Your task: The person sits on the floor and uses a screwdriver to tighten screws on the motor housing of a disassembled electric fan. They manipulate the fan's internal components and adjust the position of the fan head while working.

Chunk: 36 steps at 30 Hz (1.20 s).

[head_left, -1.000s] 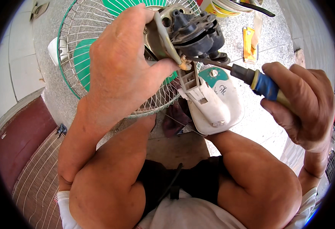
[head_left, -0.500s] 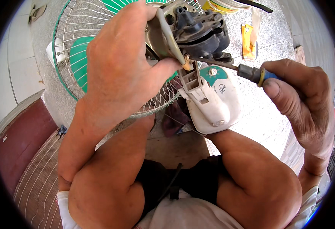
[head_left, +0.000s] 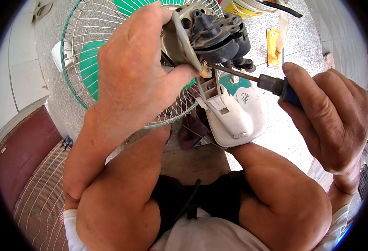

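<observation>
My left hand (head_left: 131, 71) is wrapped round the metal motor housing of an electric fan, its thumb beside a small screw at the neck joint. A black plastic gearbox (head_left: 221, 35) sits on the back of that motor. In my right hand (head_left: 328, 113) is a screwdriver (head_left: 272, 83) with a blue handle, its shaft pointing left and its tip at the screw under the gearbox. Below the joint, the white fan neck (head_left: 228, 111) runs down to a white and green base (head_left: 257, 125). The wire fan guard (head_left: 77, 85) with green blades (head_left: 89, 62) lies beyond my left hand.
A yellow bucket (head_left: 240, 9) stands at the far right, with a black strip across its top. A yellow-orange packet (head_left: 273, 46) lies on the speckled floor. Left of the guard is a white object (head_left: 62, 56). A striped woven mat (head_left: 41, 201) lies at lower left.
My right hand has turned round the screwdriver handle, its fingers now over the top and the back of the hand showing. My left hand and the fan have hardly shifted.
</observation>
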### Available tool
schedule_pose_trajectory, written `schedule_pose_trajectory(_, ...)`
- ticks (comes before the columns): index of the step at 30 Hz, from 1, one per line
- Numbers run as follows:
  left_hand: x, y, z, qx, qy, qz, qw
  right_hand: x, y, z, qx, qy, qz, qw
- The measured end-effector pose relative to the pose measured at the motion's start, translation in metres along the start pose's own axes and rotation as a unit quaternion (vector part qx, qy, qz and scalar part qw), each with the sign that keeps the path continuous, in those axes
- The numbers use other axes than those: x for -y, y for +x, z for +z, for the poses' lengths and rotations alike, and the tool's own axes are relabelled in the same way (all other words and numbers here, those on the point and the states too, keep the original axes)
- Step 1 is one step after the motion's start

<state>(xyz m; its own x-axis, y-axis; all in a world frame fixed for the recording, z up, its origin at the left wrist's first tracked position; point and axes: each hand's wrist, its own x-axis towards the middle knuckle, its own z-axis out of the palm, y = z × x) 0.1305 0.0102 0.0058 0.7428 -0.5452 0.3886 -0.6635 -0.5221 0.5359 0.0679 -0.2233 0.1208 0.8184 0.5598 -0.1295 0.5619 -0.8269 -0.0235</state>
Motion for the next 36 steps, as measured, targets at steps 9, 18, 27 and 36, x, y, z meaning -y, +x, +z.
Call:
schedule_pose_trajectory(9, -0.007, 0.004, 0.000, 0.035, 0.015, -0.145, 0.989, -0.005, -0.014, 0.011, 0.006, 0.390, 0.232, 0.891)
schedule_pose_trajectory(18, -0.005, -0.003, 0.004, 0.080, -0.009, -0.110, 0.991, -0.033, -0.114, 0.105, -0.101, 0.582, 0.433, 0.681)
schedule_pose_trajectory(27, 0.000, -0.001, 0.002, 0.132, -0.039, -0.117, 0.984, 0.038, -0.195, 0.292, -0.078, 0.581, 0.640, 0.498)
schedule_pose_trajectory(36, -0.004, 0.006, -0.005, 0.160, -0.026, -0.085, 0.983, 0.098, -0.202, 0.350, 0.067, 0.335, 0.593, 0.729)
